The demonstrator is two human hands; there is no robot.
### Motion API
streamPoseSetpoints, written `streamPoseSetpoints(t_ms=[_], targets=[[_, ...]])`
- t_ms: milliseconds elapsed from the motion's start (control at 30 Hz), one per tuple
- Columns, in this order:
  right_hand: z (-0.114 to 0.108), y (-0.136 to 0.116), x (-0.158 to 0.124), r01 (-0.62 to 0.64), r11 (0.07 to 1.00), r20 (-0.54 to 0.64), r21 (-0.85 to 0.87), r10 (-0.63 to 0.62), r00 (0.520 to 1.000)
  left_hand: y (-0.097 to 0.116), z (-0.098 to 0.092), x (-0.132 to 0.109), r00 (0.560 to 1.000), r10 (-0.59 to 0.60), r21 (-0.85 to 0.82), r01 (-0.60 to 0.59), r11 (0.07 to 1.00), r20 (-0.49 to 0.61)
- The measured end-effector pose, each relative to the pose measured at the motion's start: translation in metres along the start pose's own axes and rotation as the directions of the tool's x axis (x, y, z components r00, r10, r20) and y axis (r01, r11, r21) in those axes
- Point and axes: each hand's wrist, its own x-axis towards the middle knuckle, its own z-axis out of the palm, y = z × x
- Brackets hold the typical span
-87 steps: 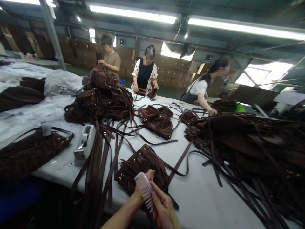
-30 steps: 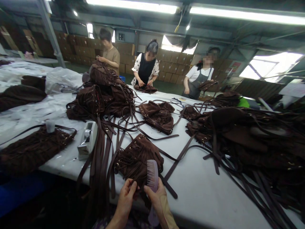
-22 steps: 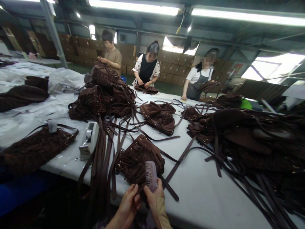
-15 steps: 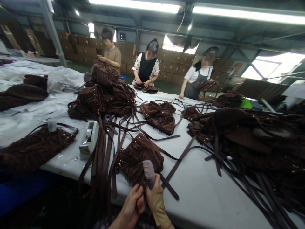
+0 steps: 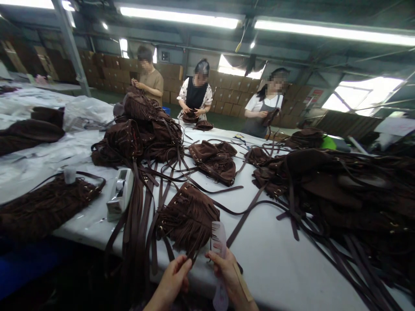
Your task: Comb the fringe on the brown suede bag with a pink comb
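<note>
A brown suede fringed bag (image 5: 188, 214) lies on the white table (image 5: 272, 268) right in front of me, its fringe hanging toward the near edge. My left hand (image 5: 173, 278) pinches the ends of the fringe strands at the bag's bottom. My right hand (image 5: 228, 274) holds a pale pink comb (image 5: 219, 239) upright, just to the right of the fringe, teeth facing the bag.
Piles of brown bags (image 5: 142, 129) and long straps (image 5: 136, 216) cover the table, with a big heap (image 5: 350, 190) at right. A tape dispenser (image 5: 119, 194) stands left of the straps. Three people (image 5: 196, 95) work at the far side. Cardboard boxes line the back wall.
The comb has come off the fringe and shifted right, now upright beside the bag. My left hand keeps hold of the fringe ends. The far-right person now holds a bag at chest height.
</note>
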Motion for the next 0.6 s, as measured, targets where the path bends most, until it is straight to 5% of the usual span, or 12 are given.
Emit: streamPoseSetpoints(t_ms=[133,333,600], targets=[[0.003,0.005,-0.010,-0.016,1.000,-0.011,0.025,0.016,1.000,0.007,0.014,0.002,0.994,-0.088,-0.045,0.086,0.995,-0.064],[0.017,0.007,-0.037,0.022,1.000,0.069,-0.004,-0.022,0.997,0.012,0.035,-0.002,0.987,-0.147,-0.367,0.158,0.917,0.057],[0.013,-0.002,-0.068,0.196,0.947,0.235,-0.255,-0.136,0.963,-0.003,0.024,-0.003,0.952,-0.235,-0.516,0.304,0.801,0.197]])
